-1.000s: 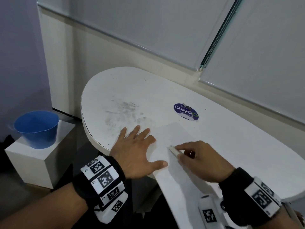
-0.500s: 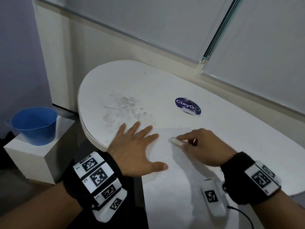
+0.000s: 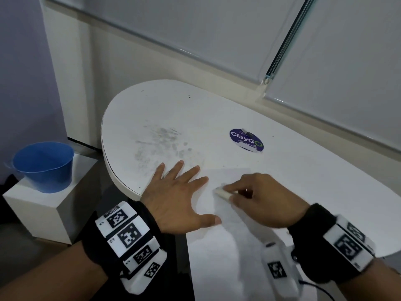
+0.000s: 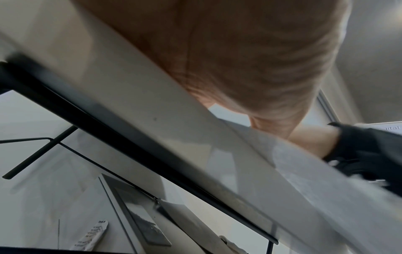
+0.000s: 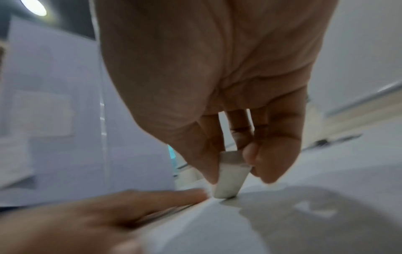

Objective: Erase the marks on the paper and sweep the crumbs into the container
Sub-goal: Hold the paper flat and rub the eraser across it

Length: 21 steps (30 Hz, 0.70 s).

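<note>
the left hand (image 3: 178,198) lies flat with its fingers spread and straight, low in the centre of the head view, partly on the near edge of the paper (image 3: 227,246) and partly on the table (image 3: 303,170). it reads as a hold-down, so the sheet does not slide or buckle under the rubbing. the right hand (image 3: 260,198), just to the right of it, pinches one white eraser (image 3: 221,192) between thumb and fingertips, clamped on its upper part so the lower end stays free; in the right wrist view that end (image 5: 228,182) touches the sheet, tilted, right beside a left fingertip (image 5: 191,194). working so near the pinning hand likely keeps the paper taut just where it is rubbed.

the paper is a single white sheet, running from the middle of the head view down to the bottom edge and overhanging the table's near side. marks on it are too faint to tell, and no crumbs can be made out. the erasing seems to be under way, the sweeping not begun.

one blue container (image 3: 43,166) stands at the left edge of the frame on one white block (image 3: 43,216), well apart from the table and lower, which would let crumbs be tipped off the sheet into it. one round purple sticker (image 3: 246,140) sits on the tabletop, right of a grey smudged patch (image 3: 160,142).
</note>
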Each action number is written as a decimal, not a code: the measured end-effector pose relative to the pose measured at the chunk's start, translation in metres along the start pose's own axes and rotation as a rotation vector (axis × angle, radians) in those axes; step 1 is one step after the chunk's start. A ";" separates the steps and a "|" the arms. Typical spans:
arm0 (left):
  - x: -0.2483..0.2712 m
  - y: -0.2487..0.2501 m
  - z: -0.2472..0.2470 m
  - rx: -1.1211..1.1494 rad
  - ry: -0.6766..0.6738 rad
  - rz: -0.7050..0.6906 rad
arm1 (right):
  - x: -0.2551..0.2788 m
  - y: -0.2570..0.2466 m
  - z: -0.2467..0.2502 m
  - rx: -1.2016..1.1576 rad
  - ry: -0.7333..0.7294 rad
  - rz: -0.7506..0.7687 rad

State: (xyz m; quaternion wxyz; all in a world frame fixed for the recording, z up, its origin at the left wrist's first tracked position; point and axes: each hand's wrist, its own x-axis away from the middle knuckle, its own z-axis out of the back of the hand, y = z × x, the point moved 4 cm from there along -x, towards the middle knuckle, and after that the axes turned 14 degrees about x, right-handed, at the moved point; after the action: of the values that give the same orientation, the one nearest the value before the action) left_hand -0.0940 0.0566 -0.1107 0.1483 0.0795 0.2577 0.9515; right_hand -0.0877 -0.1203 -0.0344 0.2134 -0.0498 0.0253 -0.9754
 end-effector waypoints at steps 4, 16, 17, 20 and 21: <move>0.000 0.000 0.000 0.000 -0.010 0.001 | -0.002 -0.001 0.001 -0.055 -0.051 -0.004; 0.000 0.000 0.000 -0.005 -0.008 -0.004 | -0.011 0.000 0.007 0.051 -0.003 -0.105; 0.000 0.000 0.000 -0.005 -0.002 -0.005 | -0.010 0.004 0.009 0.074 0.044 -0.133; -0.002 0.000 -0.001 0.013 0.020 0.003 | 0.001 -0.002 0.005 0.040 0.061 -0.085; -0.002 0.000 -0.002 0.018 0.024 0.006 | 0.006 -0.005 0.003 0.020 0.043 -0.074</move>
State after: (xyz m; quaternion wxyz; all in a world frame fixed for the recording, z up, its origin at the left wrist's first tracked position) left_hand -0.0921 0.0549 -0.1120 0.1414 0.0701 0.2678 0.9505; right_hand -0.0949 -0.1183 -0.0302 0.1772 -0.0276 0.0181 -0.9836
